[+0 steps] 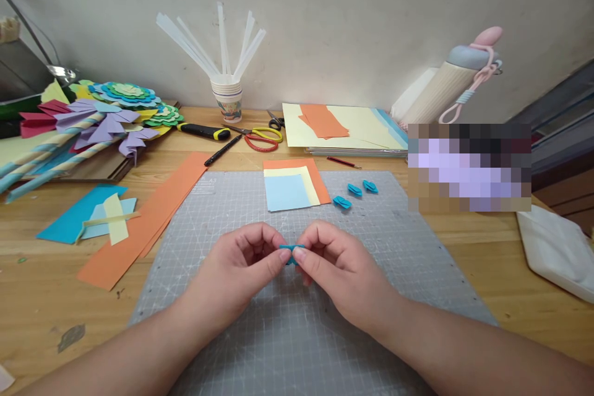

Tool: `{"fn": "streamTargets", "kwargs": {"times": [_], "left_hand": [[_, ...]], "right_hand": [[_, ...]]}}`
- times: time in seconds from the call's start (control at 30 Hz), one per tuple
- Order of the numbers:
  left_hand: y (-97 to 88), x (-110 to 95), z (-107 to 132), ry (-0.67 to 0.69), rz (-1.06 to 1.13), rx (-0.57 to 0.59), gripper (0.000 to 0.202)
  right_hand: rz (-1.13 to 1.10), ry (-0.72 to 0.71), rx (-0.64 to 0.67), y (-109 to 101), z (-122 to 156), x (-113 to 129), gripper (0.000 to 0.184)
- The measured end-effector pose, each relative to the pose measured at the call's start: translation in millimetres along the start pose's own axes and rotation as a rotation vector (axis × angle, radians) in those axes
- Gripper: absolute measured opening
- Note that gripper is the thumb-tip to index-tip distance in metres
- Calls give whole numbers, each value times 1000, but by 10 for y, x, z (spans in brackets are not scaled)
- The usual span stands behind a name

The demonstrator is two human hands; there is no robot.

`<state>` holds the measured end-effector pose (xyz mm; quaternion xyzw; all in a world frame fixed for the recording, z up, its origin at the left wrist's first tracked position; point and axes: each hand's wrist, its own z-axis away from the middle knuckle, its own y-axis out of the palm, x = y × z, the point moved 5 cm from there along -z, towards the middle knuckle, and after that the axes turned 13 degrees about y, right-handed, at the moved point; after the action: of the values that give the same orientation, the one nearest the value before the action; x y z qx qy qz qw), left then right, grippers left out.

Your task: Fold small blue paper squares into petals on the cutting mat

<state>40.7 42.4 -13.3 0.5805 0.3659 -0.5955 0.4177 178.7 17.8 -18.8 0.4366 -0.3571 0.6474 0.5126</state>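
Observation:
Between both thumbs and fingertips I hold a small folded piece of blue paper [291, 253] above the grey cutting mat [223, 334]. My left hand [253, 257] pinches its left end, and my right hand [331, 257] pinches the right end. Fingers cover most of the piece, so its full shape is hidden. Beyond my right hand lie several small folded blue paper pieces [342, 202] on the mat. Straight ahead is a stack of square paper sheets, with a light blue sheet [288, 192] on top of pale yellow and orange ones.
Orange strips [153, 216] and blue paper [77, 216] lie left. Behind the mat are a black pen [223, 150], a utility knife [204, 131], scissors [263, 139] and a paper cup [227, 102] of white strips. Paper flowers [125, 99] rest far left; a bottle [436, 90] leans right.

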Motion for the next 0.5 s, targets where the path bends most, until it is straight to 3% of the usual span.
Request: {"fn": "streamTargets", "kwargs": {"times": [0.5], "left_hand": [[-5, 10, 21, -6, -70, 13, 15]], "right_hand": [[-4, 38, 30, 30, 8, 21, 21]]}}
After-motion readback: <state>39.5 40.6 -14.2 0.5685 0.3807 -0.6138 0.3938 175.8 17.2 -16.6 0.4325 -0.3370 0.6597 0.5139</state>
